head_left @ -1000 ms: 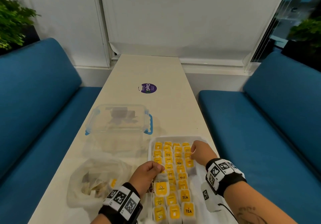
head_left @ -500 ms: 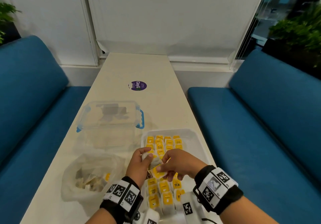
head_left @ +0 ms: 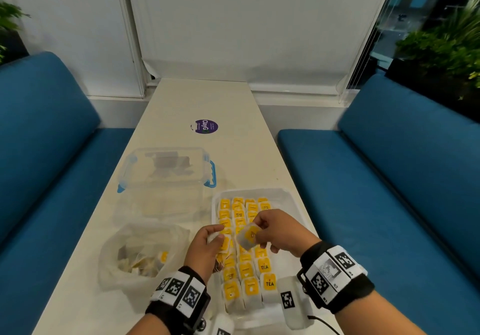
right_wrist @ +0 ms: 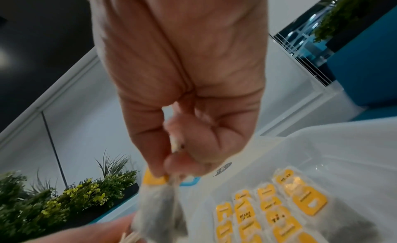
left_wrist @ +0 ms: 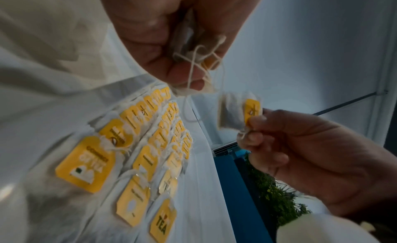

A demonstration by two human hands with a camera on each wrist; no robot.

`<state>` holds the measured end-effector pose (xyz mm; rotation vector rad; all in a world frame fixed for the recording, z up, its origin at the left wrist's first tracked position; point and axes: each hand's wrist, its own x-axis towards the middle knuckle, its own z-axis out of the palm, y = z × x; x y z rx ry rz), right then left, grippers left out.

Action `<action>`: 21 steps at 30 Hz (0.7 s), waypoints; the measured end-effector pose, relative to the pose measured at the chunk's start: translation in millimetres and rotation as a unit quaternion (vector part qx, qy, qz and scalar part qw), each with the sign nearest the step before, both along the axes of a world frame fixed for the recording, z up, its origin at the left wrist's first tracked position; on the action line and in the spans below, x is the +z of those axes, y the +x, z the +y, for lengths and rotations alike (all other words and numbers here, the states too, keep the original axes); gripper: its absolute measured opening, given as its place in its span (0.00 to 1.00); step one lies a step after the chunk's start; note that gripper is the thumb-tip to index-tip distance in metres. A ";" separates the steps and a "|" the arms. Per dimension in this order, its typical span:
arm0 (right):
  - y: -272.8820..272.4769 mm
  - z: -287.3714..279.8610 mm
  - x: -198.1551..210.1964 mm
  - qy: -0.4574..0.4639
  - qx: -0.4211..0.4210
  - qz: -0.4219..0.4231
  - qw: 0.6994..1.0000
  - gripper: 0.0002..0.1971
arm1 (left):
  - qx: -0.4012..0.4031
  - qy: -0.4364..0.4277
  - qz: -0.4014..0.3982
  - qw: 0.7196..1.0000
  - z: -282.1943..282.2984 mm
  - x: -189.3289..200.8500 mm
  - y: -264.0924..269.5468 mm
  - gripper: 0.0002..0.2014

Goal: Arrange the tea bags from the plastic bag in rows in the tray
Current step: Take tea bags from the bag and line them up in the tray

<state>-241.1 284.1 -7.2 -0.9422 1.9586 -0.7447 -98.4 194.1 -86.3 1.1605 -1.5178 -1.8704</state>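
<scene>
Table (head_left: 181, 101): long and pale, running away between two blue sofas (head_left: 46, 137), with a window blind (head_left: 246, 23) at the far end.
Box (head_left: 166, 173): clear plastic with blue clips, on the table left of centre, far of the bag.
Tray (head_left: 293, 199): white, at the near right of the table; tea bags with yellow tags lie in it in rows, from its far end to its near end.
Bag (head_left: 140, 254): clear plastic, crumpled, near left of the table, just left of the tray; a few tea bags show inside it.
Right hand (head_left: 280, 233): above the middle of the tray, fingers curled, pinching one tea bag (head_left: 248, 236) by its tag end; the pouch hangs toward the left hand.
Left hand (head_left: 205, 246): over the tray's left edge, close to the right hand but apart from it, fingers curled around a bundle (left_wrist: 193, 48) of tea bags with tangled strings; its count cannot be told.
Sticker (head_left: 206, 126): round, purple, on the table beyond the box.
</scene>
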 end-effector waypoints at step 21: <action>-61.9 -1.9 -45.7 0.161 -0.028 0.227 0.960 0.14 | -0.085 0.001 -0.042 0.995 8.6 -1.5 6.2 0.10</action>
